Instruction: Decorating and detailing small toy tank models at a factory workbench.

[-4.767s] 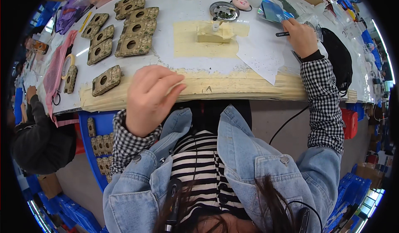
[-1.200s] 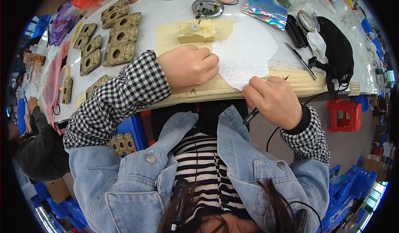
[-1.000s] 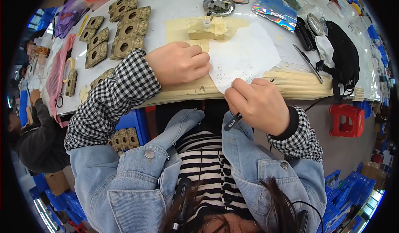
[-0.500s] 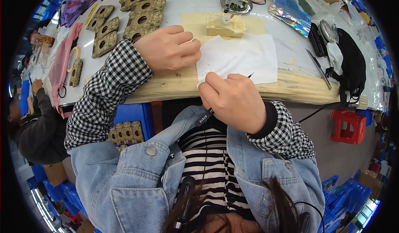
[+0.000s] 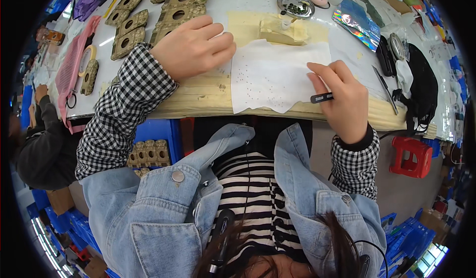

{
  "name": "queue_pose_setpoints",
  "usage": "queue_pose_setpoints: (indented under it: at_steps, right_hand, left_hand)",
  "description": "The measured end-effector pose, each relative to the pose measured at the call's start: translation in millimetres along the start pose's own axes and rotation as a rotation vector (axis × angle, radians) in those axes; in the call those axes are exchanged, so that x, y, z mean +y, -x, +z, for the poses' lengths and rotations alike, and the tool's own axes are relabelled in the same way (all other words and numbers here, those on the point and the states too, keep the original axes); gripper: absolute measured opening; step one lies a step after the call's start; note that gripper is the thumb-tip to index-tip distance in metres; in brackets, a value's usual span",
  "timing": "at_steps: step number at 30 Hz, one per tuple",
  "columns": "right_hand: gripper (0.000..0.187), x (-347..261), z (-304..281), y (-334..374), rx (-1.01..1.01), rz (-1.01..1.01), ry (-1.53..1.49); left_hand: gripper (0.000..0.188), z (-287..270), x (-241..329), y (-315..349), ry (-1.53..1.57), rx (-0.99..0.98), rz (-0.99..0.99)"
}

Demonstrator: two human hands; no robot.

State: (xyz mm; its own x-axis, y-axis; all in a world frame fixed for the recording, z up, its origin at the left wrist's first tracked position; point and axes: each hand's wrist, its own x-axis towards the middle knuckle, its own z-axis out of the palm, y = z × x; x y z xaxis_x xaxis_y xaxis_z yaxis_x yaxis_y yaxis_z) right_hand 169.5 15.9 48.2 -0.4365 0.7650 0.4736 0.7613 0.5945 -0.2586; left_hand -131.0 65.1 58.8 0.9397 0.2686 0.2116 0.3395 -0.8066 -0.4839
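Note:
My left hand [image 5: 196, 49] is closed, fingertips pinched together at the white sheet's left edge; whatever lies between them is hidden. In my right hand [image 5: 343, 97], black tweezers [image 5: 322, 97] are tucked against the palm, their blunt end poking out to the left and the tip hidden. The right thumb and forefinger reach over the right part of the white sheet [image 5: 277, 75]. Many tiny reddish dots are scattered on that sheet, mostly on its left half. Just behind it stands a pale yellow block [image 5: 282, 32] with a small white piece on top.
Camouflage-patterned housings [image 5: 181, 13] with round holes fill the back left. A round dish [image 5: 295, 4] of small dark parts, a shiny foil pouch [image 5: 358, 23] and a thin pen-like tool [image 5: 385, 89] are toward the right. A red stool [image 5: 411, 156] stands below. Another person's arm [image 5: 47, 144] shows at far left.
My right hand has moved right and away from my body, from the sheet's front edge to its right side, turning the tweezers. More of the dotted sheet shows. The left hand shifted slightly.

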Motion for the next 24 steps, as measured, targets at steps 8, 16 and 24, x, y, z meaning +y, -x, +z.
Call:
queue_pose_setpoints:
  at_steps: [8,16,24]
  right_hand:
    - [0.023,32.9,-3.8,6.9,-0.035,0.141,0.103]
    - [0.029,53.3,8.6,-20.6,-0.073,0.132,-0.004]
    - [0.015,59.9,22.1,-33.3,-0.092,0.142,-0.012]
  left_hand:
    - [0.015,2.1,17.1,0.2,0.458,0.061,-0.495]
    - [0.018,23.4,14.5,-18.4,0.629,-0.061,-0.686]
    - [0.026,28.6,2.5,-33.3,0.903,-0.218,-0.897]
